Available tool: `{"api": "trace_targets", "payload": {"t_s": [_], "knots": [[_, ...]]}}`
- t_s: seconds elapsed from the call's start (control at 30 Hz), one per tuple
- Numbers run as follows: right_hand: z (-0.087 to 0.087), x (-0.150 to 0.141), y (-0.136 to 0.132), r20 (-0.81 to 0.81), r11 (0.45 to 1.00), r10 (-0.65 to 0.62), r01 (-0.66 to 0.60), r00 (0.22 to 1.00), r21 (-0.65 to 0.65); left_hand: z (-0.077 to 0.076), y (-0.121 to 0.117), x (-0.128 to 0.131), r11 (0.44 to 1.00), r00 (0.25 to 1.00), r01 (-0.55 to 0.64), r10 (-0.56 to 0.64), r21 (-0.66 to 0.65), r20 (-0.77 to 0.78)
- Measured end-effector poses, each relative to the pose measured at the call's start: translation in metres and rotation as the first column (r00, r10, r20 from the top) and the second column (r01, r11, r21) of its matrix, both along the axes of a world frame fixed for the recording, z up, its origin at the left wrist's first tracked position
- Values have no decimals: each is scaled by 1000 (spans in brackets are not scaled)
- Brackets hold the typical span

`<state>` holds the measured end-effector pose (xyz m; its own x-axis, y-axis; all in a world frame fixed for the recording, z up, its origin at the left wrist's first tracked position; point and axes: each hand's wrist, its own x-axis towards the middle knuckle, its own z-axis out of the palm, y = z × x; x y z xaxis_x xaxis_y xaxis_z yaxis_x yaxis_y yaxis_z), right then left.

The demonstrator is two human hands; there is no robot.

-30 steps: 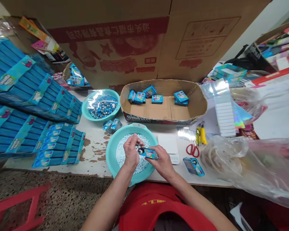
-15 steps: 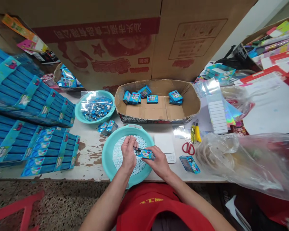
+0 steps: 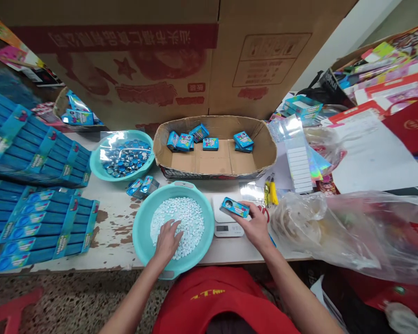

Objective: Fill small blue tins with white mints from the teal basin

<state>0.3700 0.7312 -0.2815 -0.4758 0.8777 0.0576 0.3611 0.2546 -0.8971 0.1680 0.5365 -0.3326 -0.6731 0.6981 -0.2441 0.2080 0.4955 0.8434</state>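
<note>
My left hand is low in the turquoise basin, its fingers apart over the small pale candies. Whether its fingertips touch them I cannot tell. In my right hand is a small blue candy box with a round hole at its left end, held above the white kitchen scale. Another blue box is mostly hidden under my right forearm. Two blue boxes stand together on the table behind the basin.
A cut-down cardboard box holds several blue boxes. At left, a turquoise bowl contains shiny round tins, beside stacked blue display packs. A yellow cutter, red scissors and a clear plastic bag lie right.
My hands have moved apart. The left has let go of the blue box and dropped among the candies; the right has carried the box rightward over the scale. The view has shifted slightly.
</note>
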Motion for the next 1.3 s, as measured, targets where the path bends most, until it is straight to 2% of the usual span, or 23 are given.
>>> {"api": "trace_targets", "payload": {"t_s": [0.1,0.23,0.33,0.43,0.6,0.77,0.9,1.07,1.17,1.3], "knots": [[-27,9,22,64,1000,-18,18,998,9,-22,-17,6,992,989,68,-81,-108,-124],[-59,5,28,61,994,-21,28,998,-104,-25,-14,10,989,985,93,-108,-115,-137],[-65,8,23,25,992,-44,47,999,-116,-22,-7,7,985,986,108,-124,-134,-115],[-57,23,16,-13,992,-96,94,995,-84,-23,-5,5,984,991,91,-106,-152,-88],[-49,62,-19,-33,964,-231,224,972,-140,-32,-3,12,986,997,72,-77,-147,-30],[-64,87,-74,23,931,-264,261,964,-257,-40,-4,21,981,987,157,-160,-117,-15],[-75,90,-108,15,868,-293,273,956,-414,-38,-12,22,942,946,285,-306,-178,-104],[-85,90,-133,3,849,-289,257,957,-461,-34,-24,21,871,878,402,-454,-283,-150],[-93,90,-144,11,847,-275,248,961,-470,-35,-31,20,853,860,429,-486,-297,-155],[-100,89,-154,3,853,-271,242,962,-463,-37,-33,21,858,851,437,-491,-269,-184]]}}
